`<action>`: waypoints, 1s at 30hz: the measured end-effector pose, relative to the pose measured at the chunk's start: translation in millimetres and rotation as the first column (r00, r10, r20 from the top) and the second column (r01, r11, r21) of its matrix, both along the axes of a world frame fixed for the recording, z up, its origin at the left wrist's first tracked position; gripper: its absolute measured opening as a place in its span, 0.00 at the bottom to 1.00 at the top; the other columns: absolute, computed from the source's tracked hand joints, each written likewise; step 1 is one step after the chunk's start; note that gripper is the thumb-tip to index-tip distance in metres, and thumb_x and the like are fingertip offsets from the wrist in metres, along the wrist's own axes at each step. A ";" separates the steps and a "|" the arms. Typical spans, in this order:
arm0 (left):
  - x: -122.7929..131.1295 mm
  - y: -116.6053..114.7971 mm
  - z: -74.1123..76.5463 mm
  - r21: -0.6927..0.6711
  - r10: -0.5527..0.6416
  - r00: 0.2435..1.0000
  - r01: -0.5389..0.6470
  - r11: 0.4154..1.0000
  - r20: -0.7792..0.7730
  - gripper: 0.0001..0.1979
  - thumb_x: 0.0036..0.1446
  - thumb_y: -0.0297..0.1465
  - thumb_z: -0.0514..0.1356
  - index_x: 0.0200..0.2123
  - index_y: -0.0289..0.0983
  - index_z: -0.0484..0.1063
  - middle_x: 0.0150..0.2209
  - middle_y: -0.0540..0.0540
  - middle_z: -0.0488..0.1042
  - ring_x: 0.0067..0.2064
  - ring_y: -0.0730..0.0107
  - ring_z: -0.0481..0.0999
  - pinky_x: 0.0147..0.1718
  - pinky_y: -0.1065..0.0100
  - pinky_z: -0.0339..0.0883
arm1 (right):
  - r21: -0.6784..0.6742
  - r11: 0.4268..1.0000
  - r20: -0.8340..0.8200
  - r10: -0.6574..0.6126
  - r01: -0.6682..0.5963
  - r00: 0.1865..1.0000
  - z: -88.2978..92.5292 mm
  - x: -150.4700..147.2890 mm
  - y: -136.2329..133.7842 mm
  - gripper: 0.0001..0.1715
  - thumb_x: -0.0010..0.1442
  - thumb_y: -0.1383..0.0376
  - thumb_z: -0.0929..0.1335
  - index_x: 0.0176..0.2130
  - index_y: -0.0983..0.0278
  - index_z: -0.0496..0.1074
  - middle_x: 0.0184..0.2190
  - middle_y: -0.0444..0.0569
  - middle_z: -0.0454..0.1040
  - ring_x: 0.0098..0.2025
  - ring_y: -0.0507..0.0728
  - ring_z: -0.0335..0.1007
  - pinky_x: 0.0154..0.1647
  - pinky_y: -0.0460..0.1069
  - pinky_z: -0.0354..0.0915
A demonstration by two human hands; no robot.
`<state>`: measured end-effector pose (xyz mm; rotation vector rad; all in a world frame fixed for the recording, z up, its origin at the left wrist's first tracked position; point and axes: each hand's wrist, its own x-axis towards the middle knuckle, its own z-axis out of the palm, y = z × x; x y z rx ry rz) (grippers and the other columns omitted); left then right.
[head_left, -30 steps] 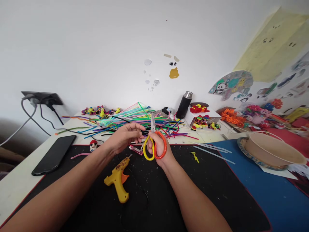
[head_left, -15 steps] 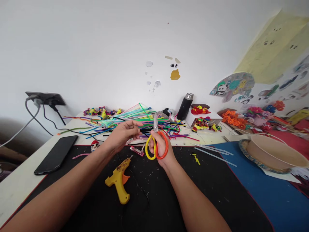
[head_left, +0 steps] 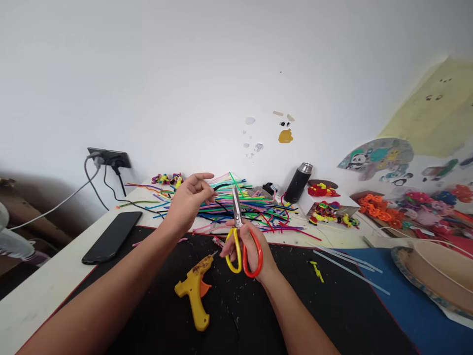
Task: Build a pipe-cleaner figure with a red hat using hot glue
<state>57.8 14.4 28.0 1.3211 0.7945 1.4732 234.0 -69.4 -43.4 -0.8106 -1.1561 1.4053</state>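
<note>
My right hand (head_left: 251, 249) grips scissors (head_left: 241, 236) with one yellow and one orange handle loop, blades pointing up and closed. My left hand (head_left: 188, 199) is raised to the left of the blades, thumb and fingers pinching a thin black pipe cleaner (head_left: 221, 187) that runs right toward the scissors. Behind both hands lies a heap of coloured pipe cleaners (head_left: 240, 207). Below the hands, a yellow glue gun (head_left: 195, 291) lies on the black mat (head_left: 155, 315).
A black phone (head_left: 113, 236) lies at the left on the white table (head_left: 40, 296). A wall socket with cables (head_left: 109, 159) is behind it. A black flask (head_left: 298, 182), small craft figures (head_left: 327, 211), a blue mat (head_left: 424, 315) and a round bowl (head_left: 436, 271) are at the right.
My left hand has lifted up and away from the scissors with the black pipe cleaner. The view has shifted, so everything sits lower and further right.
</note>
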 end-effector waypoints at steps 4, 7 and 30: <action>-0.3 -7.7 7.4 0.061 0.036 0.996 -0.032 0.998 -0.079 0.20 0.52 0.30 0.68 0.49 0.36 0.72 0.26 0.56 0.71 0.29 0.72 0.73 0.33 0.68 0.67 | 0.042 0.997 0.030 0.059 -0.060 0.998 -0.5 -0.6 0.1 0.41 0.59 0.33 0.67 0.51 0.64 0.72 0.32 0.55 0.82 0.34 0.61 0.82 0.34 0.51 0.73; 1.1 -12.0 10.2 0.068 0.022 0.992 -0.014 0.998 -0.120 0.20 0.52 0.30 0.66 0.49 0.37 0.71 0.26 0.56 0.70 0.29 0.71 0.73 0.35 0.68 0.68 | 0.047 0.998 0.057 0.046 -0.049 0.997 -1.2 -0.5 0.4 0.38 0.61 0.35 0.67 0.49 0.63 0.72 0.31 0.53 0.81 0.28 0.58 0.79 0.29 0.49 0.71; 19.1 -20.4 -3.1 -0.063 -0.191 0.964 0.182 0.981 -0.183 0.24 0.49 0.29 0.66 0.51 0.39 0.68 0.25 0.57 0.69 0.26 0.71 0.71 0.28 0.69 0.63 | 0.037 0.999 0.141 -0.028 0.023 0.990 7.2 -2.5 -3.8 0.29 0.62 0.40 0.69 0.42 0.63 0.70 0.23 0.41 0.72 0.16 0.50 0.67 0.19 0.44 0.62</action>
